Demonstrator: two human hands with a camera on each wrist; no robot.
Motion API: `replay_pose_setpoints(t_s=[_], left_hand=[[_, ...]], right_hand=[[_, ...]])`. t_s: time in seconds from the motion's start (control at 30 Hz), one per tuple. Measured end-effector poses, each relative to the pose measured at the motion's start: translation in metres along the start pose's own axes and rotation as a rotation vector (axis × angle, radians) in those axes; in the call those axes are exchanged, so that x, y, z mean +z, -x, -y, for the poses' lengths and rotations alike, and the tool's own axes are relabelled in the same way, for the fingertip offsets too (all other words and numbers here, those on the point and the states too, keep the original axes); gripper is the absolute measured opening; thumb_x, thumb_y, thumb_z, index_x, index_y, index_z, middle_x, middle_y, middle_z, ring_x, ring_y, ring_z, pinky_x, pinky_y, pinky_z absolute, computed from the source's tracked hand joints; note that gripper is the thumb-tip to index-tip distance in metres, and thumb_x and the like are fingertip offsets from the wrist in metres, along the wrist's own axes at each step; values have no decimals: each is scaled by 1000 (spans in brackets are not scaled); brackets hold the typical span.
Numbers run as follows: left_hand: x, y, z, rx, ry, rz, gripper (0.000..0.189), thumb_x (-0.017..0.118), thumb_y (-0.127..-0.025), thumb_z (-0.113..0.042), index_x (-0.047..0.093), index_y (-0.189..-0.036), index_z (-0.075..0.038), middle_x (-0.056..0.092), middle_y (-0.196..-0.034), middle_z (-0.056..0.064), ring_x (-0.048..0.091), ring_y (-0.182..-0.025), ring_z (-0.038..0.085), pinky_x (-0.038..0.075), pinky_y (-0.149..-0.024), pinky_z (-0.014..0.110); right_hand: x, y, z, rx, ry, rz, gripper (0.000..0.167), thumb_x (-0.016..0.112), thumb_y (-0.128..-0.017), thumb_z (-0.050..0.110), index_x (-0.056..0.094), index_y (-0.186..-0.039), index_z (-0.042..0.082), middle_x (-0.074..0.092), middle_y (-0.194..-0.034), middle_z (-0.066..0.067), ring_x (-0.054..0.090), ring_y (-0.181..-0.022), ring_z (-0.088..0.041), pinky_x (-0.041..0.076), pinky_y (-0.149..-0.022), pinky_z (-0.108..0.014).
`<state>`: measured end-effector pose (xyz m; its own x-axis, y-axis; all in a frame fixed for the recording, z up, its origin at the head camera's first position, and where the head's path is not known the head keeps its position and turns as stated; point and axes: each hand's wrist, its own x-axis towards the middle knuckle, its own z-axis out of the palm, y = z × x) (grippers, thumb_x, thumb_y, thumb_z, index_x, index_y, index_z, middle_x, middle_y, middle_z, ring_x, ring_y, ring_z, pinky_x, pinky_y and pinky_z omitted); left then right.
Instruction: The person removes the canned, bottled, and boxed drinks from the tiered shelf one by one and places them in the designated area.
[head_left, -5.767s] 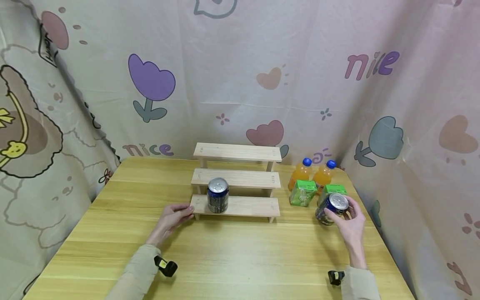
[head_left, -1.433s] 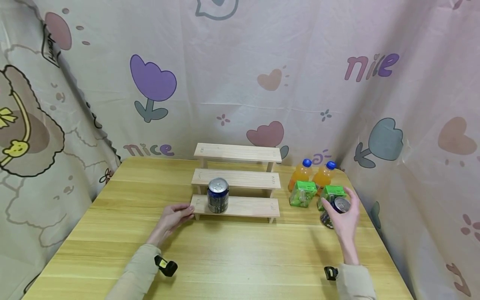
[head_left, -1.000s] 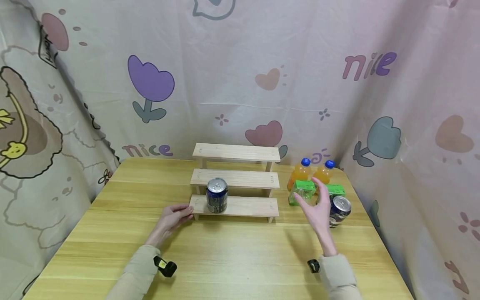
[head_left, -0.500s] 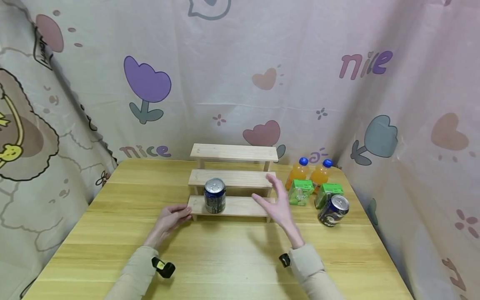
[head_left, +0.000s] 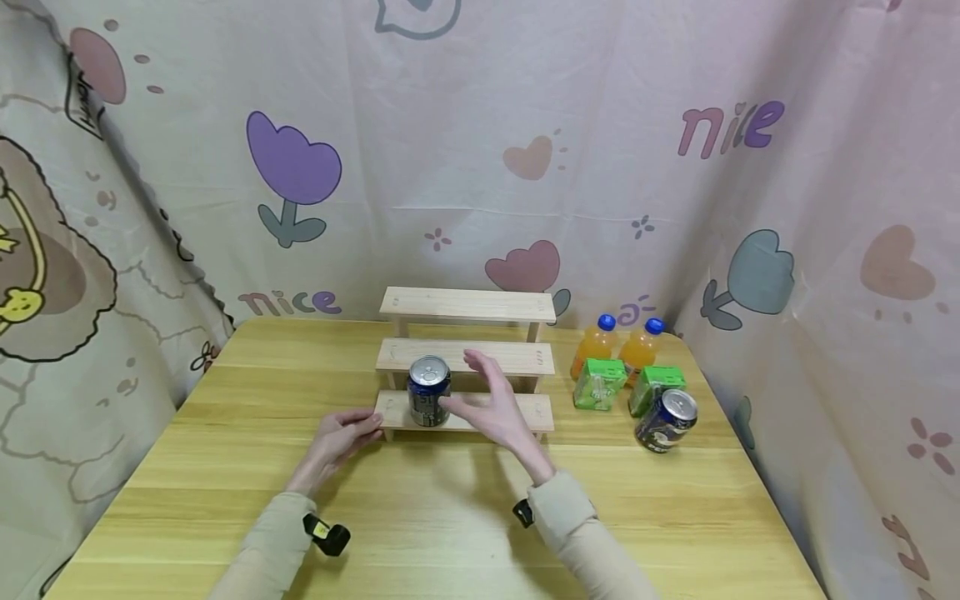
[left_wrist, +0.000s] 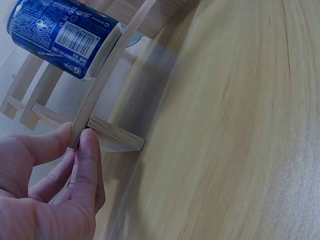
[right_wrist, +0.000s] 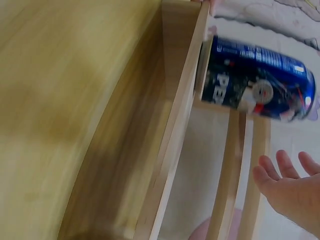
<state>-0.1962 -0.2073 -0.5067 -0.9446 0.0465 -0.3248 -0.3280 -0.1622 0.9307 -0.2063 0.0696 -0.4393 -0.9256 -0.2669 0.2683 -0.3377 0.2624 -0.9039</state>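
A three-step wooden display rack (head_left: 468, 304) stands at the back middle of the table. On its lowest step sits an upright dark blue drink can (head_left: 430, 396), with a barcode side facing the left wrist view. My left hand (head_left: 341, 442) pinches the left end of that step between thumb and fingers (left_wrist: 86, 165). Just right of the can is my right hand (head_left: 495, 412), thumb and fingers spread and nothing held. In the right wrist view a gap shows between the right hand (right_wrist: 295, 192) and the can (right_wrist: 255, 77).
At the right, two orange drink bottles (head_left: 596, 343) with blue caps stand behind two green juice cartons (head_left: 600, 385). A second dark blue can (head_left: 666, 423) stands in front of the right carton. A patterned curtain (head_left: 450, 167) hangs behind the table (head_left: 450, 517).
My right hand held the second can at the right, then let it go. It has since moved left to the can on the rack. My left hand stays on the rack's end.
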Motion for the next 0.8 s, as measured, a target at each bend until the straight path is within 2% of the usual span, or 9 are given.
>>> replay_pose_setpoints(t_s=[0.47,0.53,0.8], left_hand=[[0,1,-1,-6,-12,-2,55,61,-98,-1,37,-142,21,67,-93,-2,71,-83,5,63,-83,15],[0,1,0,-8,-14,-3,54,61,-98,-1,37,-142,21,67,-93,-3,71,-83,5,63,-83,15],[0,-1,0,-10,-22,-16,53,61,-98,-1,39,-141,20,68,-92,-3,70,-82,4,63,-82,15]], right_hand=[[32,-14,1,-15,12,77,82,84,-82,23,40,-149,5,50,-145,-16,50,-135,-31,41,-120,-55],[35,-16,0,-13,23,76,82,84,-82,24,41,-149,6,51,-145,-15,51,-134,-30,43,-119,-52],[42,-19,-2,-13,51,27,76,84,-81,21,44,-144,9,55,-139,-12,56,-122,-24,54,-103,-45]])
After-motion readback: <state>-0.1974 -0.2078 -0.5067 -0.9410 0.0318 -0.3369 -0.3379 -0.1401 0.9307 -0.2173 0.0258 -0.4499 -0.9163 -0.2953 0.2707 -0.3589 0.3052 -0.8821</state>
